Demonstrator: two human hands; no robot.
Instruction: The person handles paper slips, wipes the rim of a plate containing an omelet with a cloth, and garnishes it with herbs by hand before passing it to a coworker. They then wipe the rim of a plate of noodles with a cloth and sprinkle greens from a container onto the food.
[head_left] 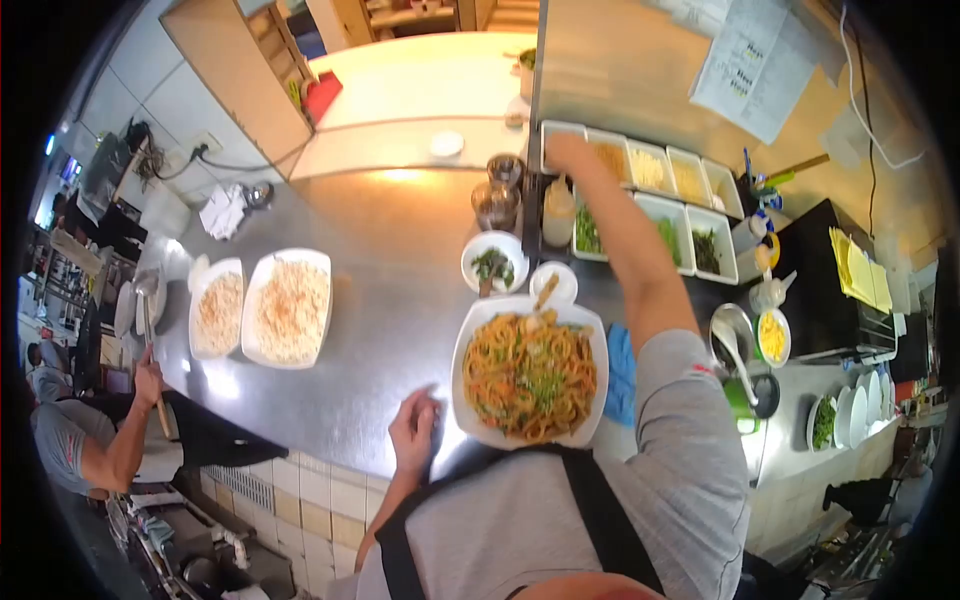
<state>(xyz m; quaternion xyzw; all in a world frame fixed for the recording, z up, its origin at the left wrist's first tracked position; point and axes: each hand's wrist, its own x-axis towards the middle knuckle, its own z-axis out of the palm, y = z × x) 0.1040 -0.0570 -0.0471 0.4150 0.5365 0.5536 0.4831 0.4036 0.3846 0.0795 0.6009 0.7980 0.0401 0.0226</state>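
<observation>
A white square bowl point(530, 372) of noodles with chopped greens on top stands at the counter's front edge. Left of it, my left hand point(413, 428) rests near the edge with its fingers curled, not touching the bowl; whether it holds anything is not visible. My right hand point(566, 152) reaches far forward into the back-left white container point(550, 135) of the topping rack, its fingers hidden inside. Just below that hand stands a squeeze bottle point(558, 212). A small bowl of dark green leaves point(494, 262) and a small white dish point(554, 284) sit behind the noodles.
Two white dishes of pale food point(287, 308) point(218, 310) stand on the left of the steel counter point(380, 250). A blue cloth point(620, 375) lies right of the noodles. At far left, a co-worker point(75, 440) holds a long-handled tool. Bottles and a pot point(733, 335) stand at right.
</observation>
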